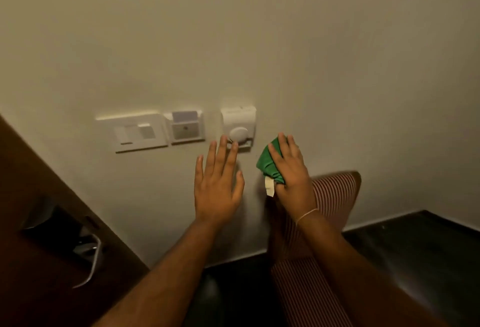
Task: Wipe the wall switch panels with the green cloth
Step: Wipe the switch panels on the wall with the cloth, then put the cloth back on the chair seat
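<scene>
The green cloth [268, 164] is being gripped under the closed right hand [291, 171], at four o'clock from the dial panel [238, 125]; the left hand [218, 186] is being held flat, empty

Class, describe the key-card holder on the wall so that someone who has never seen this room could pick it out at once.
Start at the cream wall, where three white fittings sit in a row above the hands. The card holder is the middle one, between the wide switch plate beside the door and the dial unit. Only it has a pale card standing in a top slot.
</scene>
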### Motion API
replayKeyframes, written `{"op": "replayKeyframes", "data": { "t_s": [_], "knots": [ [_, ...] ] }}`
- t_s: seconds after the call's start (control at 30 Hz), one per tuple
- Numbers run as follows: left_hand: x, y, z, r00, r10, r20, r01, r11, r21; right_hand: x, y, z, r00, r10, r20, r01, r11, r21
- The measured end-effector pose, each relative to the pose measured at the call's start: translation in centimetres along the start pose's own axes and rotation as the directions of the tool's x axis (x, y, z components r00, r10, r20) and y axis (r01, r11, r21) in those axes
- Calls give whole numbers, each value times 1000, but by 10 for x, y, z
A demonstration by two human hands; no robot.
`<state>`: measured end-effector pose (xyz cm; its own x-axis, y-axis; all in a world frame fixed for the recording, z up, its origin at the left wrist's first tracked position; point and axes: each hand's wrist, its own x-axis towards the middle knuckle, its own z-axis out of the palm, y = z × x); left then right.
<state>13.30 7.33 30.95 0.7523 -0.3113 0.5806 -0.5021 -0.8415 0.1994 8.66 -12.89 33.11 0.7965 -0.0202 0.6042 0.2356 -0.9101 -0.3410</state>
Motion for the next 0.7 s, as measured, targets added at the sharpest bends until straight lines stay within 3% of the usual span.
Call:
{"op": "replayKeyframes", "data": {
  "t_s": [0.23, 0.33, 0.47, 0.63, 0.7],
  "knots": [
    [-94, 46, 93, 942, 52, 331, -21, 995, -97, -132, 69, 27, 962, 228, 152, -232, 973, 6],
    [-137, 57, 130, 861, 130, 492, -46, 983, -177, -188, 99, 43, 918, 322, 233, -331, 944, -1],
    [-188, 68, 190, 758, 141, 636, -63, 988, -143, -268, 148, 76, 836, 428, 344, -437, 898, -53],
    [-246, 79, 253, 584, 82, 807, 1, 995, -102, -345, 196, 119, 636, 550, 541, -582, 802, -131],
    [-265, 82, 273, 559, 99, 823, -33, 995, -97, -367, 213, 136, 564, 556, 610, -600, 784, -160]
  ]
}}
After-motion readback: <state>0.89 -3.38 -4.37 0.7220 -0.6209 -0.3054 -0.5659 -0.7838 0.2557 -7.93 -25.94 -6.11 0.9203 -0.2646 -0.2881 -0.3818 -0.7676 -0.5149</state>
